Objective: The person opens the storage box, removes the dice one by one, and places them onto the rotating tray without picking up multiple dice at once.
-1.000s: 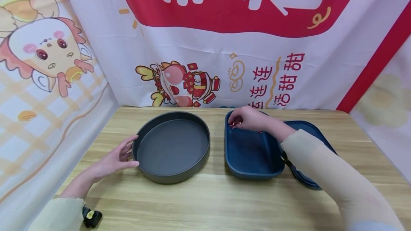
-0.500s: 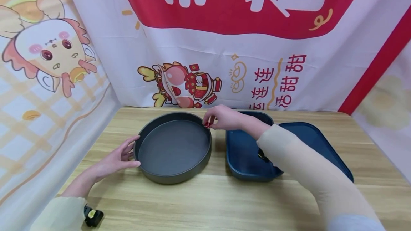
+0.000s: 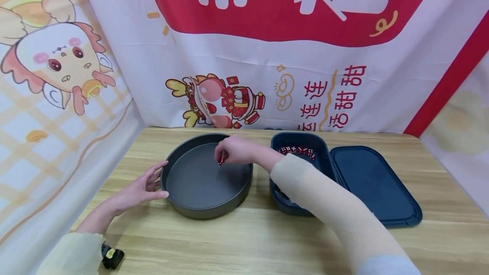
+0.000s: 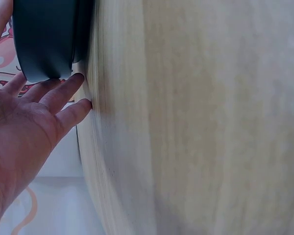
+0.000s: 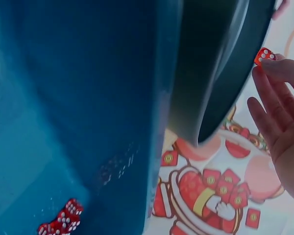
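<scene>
My right hand [image 3: 237, 150] reaches over the far right part of a round dark grey cake pan [image 3: 198, 181]. Between thumb and fingertips it pinches a red die [image 5: 264, 56] with white dots, held above the pan's floor. My left hand [image 3: 135, 191] rests at the pan's left side, thumb and fingers spread along the wall. The left wrist view shows its extended fingers [image 4: 63, 95] right at the pan's side. Several more red dice [image 3: 298, 152] lie at the far end of a dark blue box [image 3: 329, 166], whose near part my right sleeve partly covers.
A dark blue lid [image 3: 382, 186] lies on the wooden table [image 3: 229, 245] to the right of the box. Behind the table hangs a printed cloth [image 3: 244, 67], with another at the left. A small black device [image 3: 112, 258] sits by my left cuff.
My right hand has moved left from inside the blue box, past the pan's right rim, to over the pan, carrying the red die. My left hand stays at the pan.
</scene>
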Tool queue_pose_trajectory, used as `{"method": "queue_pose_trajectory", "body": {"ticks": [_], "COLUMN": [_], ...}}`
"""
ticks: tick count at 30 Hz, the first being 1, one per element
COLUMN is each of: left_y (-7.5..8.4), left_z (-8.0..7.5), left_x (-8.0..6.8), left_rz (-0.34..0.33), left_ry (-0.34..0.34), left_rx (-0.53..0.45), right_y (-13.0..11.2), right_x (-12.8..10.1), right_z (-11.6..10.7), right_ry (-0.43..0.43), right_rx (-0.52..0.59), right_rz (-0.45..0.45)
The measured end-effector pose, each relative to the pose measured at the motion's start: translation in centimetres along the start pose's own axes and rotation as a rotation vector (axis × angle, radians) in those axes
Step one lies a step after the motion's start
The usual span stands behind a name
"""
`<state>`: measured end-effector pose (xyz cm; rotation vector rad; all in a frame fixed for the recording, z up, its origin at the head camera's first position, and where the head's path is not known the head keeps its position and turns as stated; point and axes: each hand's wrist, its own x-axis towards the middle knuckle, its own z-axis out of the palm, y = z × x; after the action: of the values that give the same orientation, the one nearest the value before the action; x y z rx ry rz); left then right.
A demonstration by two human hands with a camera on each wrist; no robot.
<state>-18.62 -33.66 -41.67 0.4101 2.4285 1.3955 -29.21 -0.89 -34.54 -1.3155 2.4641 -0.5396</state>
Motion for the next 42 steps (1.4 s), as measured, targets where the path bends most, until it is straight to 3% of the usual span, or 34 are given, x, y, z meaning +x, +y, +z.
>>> {"method": "queue_pose_trajectory", "body": {"ticks": [8,25,33,42], "left_y": [-0.1,0.0,0.0,-0.2], "left_z": [0.1,0.1,0.2,0.2], "left_x": [0.4,0.5,0.4,0.0], "left_rz": [0.01,-0.005,-0.011,0.0], "left_ry": [0.004,0.0,0.003,0.012], "left_rx": [-0.018,0.02,0.016,0.002], "right_y": [-0.7,0.6,1.0,2.8], "right_x": [0.7,0.7,-0.8,-5.0], "right_z": [1.0,2.0,0.0,-3.0], "right_ry": [-0.074,-0.181,-0.148,-0.059], "right_rx": [-0.005,-0.093,-0.013,0.027], "right_rz": [0.016,0.062,0.033,-0.01]}}
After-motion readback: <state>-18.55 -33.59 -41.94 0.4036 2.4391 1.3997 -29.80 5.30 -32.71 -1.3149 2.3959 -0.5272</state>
